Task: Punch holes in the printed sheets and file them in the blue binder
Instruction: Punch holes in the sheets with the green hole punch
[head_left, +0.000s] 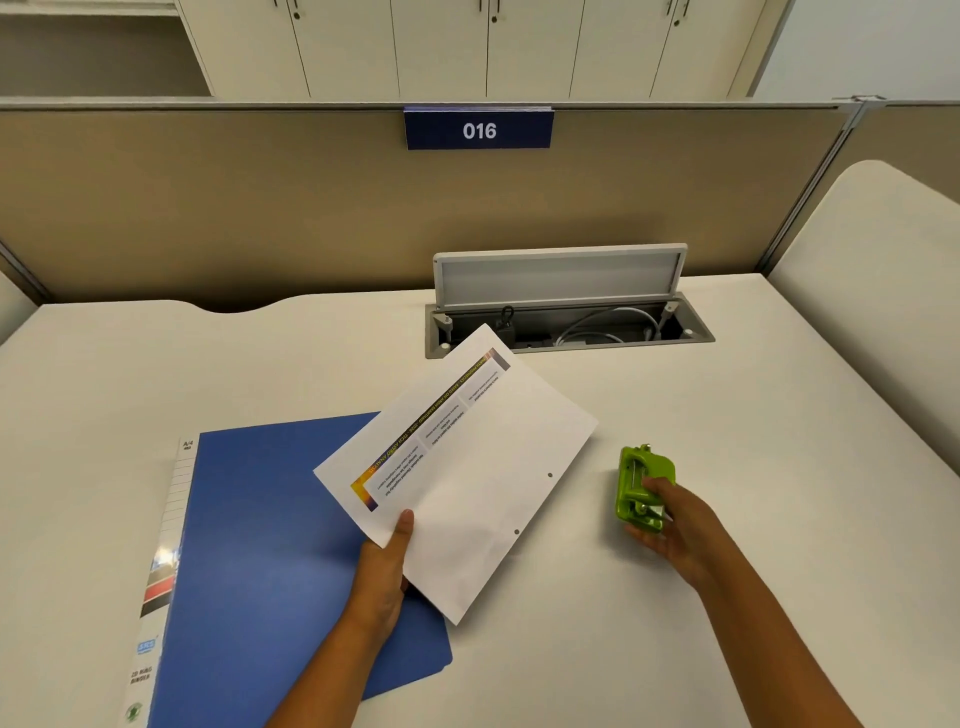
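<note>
A closed blue binder (270, 545) lies flat on the desk at the lower left, its white labelled spine facing left. My left hand (382, 566) grips the near edge of the printed sheets (467, 467), held tilted over the binder's right side. Two punched holes show along the sheets' right edge. A green hole punch (644, 486) stands on the desk to the right of the sheets. My right hand (675, 525) is closed around the punch from the near side.
An open cable box (569, 322) with its lid raised is set into the desk behind the sheets. A beige partition (260, 208) with a blue "016" sign (478, 130) closes the far side. A second desk surface (878, 270) rises at the right.
</note>
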